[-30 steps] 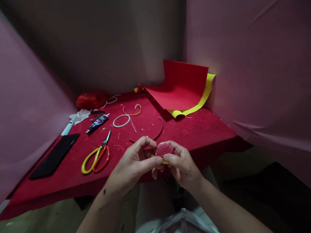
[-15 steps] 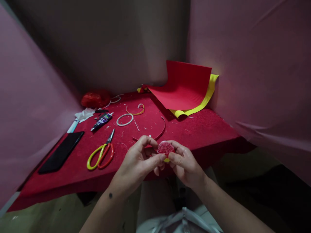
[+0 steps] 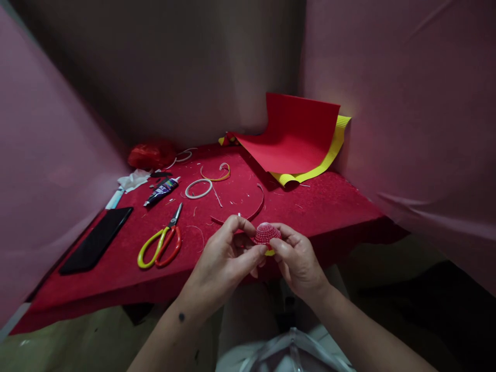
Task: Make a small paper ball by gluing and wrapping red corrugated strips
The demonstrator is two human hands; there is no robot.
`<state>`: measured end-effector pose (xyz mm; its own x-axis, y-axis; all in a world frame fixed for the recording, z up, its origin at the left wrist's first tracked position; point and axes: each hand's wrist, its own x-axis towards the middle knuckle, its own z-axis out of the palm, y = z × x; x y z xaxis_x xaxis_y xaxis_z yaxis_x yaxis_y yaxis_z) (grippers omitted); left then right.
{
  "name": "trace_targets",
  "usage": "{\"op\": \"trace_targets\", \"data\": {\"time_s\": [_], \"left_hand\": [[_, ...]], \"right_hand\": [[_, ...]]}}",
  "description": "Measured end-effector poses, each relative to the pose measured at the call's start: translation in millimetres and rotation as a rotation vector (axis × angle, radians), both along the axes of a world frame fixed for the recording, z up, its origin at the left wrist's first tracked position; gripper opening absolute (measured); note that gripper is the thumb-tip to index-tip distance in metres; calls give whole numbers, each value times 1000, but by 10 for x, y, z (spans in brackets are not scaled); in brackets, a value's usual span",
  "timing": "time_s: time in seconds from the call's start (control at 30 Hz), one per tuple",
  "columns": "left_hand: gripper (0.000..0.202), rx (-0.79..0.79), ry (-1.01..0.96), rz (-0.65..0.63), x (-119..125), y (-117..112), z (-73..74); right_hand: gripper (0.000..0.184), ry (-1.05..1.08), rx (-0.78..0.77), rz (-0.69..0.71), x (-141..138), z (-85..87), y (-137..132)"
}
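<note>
A small dome of coiled red corrugated paper (image 3: 267, 234), with a whitish top and a yellow part along its lower edge, is held above the front edge of the table. My left hand (image 3: 232, 256) grips it from the left, thumb pressed at the lower rim and the other fingers curled behind. From the right, my right hand (image 3: 296, 258) pinches the same dome between thumb and fingers. Parts of the fingers and the dome's underside are hidden. Just beyond my left hand, a curved red paper strip (image 3: 258, 204) lies on the red cloth.
Left on the table are scissors (image 3: 166, 240), a black phone-like slab (image 3: 96, 240), a glue tube (image 3: 163, 191), crumpled tissue (image 3: 134, 180) and a red plastic bag (image 3: 151, 154). A white ring (image 3: 199, 188) lies mid-table. Red corrugated sheet (image 3: 298, 139) rests over yellow corrugated sheet (image 3: 325, 168) at back right.
Both hands and the dome have shifted slightly right in view. My right thumb has moved higher on the dome's side. The table items shift only slightly with the camera.
</note>
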<state>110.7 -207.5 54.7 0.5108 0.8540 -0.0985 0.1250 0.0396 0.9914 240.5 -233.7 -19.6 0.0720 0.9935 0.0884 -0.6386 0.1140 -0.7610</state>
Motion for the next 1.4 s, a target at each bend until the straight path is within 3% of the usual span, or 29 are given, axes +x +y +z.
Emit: {"op": "trace_targets", "data": {"time_s": [0.13, 0.27, 0.43, 0.63, 0.77, 0.87, 1.0, 1.23, 1.4], "left_hand": [[29, -31, -37, -18, -7, -14, 26], [32, -3, -21, 42, 18, -38, 17], [29, 70, -5, 96, 35, -77, -2], [28, 77, 55, 104, -72, -127, 46], [25, 286, 209, 201, -94, -155, -67], [23, 575, 295, 190, -53, -183, -185], [23, 899, 416, 221, 15, -226, -275], [28, 983, 481, 229, 24, -192, -324], [30, 1156, 528, 293, 3, -163, -397]], "right_hand": [[23, -18, -16, -26, -7, 2, 5], [22, -31, -4, -64, -18, -3, -13], [21, 14, 53, -4, -15, 31, -51], [23, 141, -15, 14, 18, 130, -49], [27, 173, -20, -12, 6, 146, -45], [32, 134, -1, -59, -16, 131, -49], [25, 68, 42, -99, -39, 100, -58], [28, 103, 39, -103, -65, 115, -63], [29, 118, 7, -105, -91, 149, -58]]}}
